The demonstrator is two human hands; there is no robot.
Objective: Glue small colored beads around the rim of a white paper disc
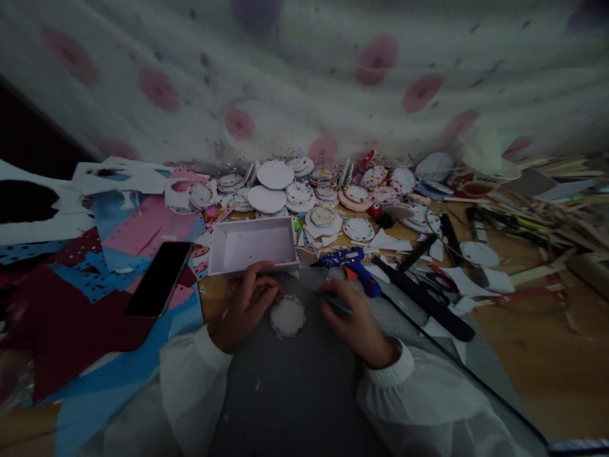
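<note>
Well, left hand (245, 306): pinching round paper disc (288, 316), scalloped dotted rim.
Right hand (358, 325): clenched around slim green pen (333, 302).
Box (252, 245): white, shallow, rectangular, toward table (523, 346)'s far edge.

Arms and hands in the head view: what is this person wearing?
Loose white long sleeves cover both arms, the left sleeve and right sleeve each gathered into a cuff at the wrist. The left hand and right hand are ungloved; no ring or watch shows in this dim light.
</note>
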